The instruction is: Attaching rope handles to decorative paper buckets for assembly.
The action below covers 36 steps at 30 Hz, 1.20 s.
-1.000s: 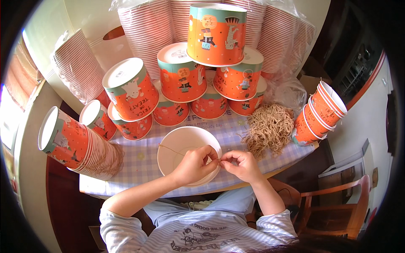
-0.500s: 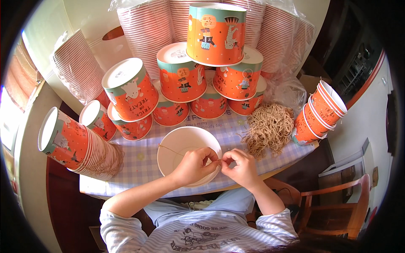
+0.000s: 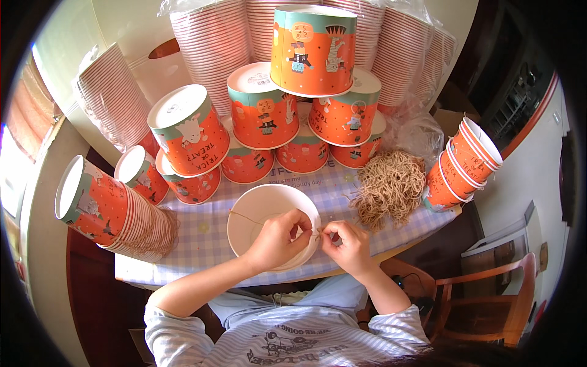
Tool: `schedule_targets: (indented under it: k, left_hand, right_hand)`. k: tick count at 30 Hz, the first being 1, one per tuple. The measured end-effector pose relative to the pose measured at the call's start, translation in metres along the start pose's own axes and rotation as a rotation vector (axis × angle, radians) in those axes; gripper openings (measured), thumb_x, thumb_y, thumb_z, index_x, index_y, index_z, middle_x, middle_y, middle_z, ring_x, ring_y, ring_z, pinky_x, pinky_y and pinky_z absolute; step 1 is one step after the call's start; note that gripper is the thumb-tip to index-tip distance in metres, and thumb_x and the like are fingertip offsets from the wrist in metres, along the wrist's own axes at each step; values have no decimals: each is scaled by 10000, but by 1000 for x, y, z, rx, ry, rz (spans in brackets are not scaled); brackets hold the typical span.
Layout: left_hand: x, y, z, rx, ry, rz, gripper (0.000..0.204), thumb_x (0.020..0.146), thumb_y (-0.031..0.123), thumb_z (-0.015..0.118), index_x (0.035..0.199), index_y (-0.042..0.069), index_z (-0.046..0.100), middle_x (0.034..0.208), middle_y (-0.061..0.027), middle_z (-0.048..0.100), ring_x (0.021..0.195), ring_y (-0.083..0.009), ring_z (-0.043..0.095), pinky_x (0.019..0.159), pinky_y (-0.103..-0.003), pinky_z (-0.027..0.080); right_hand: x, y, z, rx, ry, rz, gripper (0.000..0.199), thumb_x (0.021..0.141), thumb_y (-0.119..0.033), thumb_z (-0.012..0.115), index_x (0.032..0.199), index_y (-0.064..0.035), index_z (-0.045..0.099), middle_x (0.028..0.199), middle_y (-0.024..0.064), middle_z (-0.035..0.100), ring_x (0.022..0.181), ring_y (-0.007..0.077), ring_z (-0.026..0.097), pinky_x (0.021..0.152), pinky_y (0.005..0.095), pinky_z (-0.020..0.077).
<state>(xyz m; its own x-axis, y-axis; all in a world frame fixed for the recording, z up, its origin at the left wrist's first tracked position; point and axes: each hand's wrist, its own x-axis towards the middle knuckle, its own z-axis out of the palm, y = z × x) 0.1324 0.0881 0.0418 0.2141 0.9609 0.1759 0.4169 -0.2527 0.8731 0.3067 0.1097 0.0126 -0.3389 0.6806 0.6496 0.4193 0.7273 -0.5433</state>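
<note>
Where the checked cloth of the table (image 3: 202,235) runs out toward the person's lap, its near edge passes just under both wrists, and most of the top is taken: sleeves of nested striped cups (image 3: 214,43) wall off the back, a pyramid of orange printed buckets (image 3: 287,116) rises in front of them, a lying stack of buckets (image 3: 107,211) crowds the left edge and a leaning stack (image 3: 465,165) the right corner. Bare cloth shows only in a narrow strip left of the white bucket (image 3: 260,208), which stands mouth-up at the near edge (its rim partly under the hands). Right of it a heap of tan string (image 3: 391,183) lies close to the table's rim, apart from the bucket. One strand of string (image 3: 244,217) stretches across the bucket's mouth. The left hand (image 3: 281,238) rests over the near rim, fingers curled, pinching that strand; the right hand (image 3: 348,244), just beside it, pinches the same strand at the rim.
</note>
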Motion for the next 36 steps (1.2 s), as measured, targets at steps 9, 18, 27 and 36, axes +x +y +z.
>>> schedule_targets:
  k: [9,18,27,36]
  left_hand:
    - [3,3,-1,50,-16,59,136,717,82,647,842,33,630,710,-30,584,545,-82,491,507,-233,412]
    - [3,3,1,-1,-1,-13,99,718,82,648,793,21,632,692,-29,606,545,-72,501,502,-227,418]
    - [-1,3,3,69,43,40,101,708,82,656,784,22,626,666,-28,594,531,-85,504,497,-234,426]
    - [-4,-3,10,320,149,360,95,685,87,651,715,41,574,680,-90,574,624,-268,571,554,-353,480]
  right_hand:
    - [1,-2,-4,196,-43,72,157,686,-1,663,789,-48,555,725,50,611,589,172,598,504,261,469]
    - [-1,-1,-2,127,-30,42,181,644,2,679,758,-58,551,718,46,608,639,213,603,556,299,474]
    - [0,-2,0,79,-20,57,199,638,14,690,765,-50,551,702,57,612,617,173,605,559,268,484]
    - [-4,-6,4,129,45,143,198,675,12,671,812,-42,538,711,67,607,641,168,601,586,268,480]
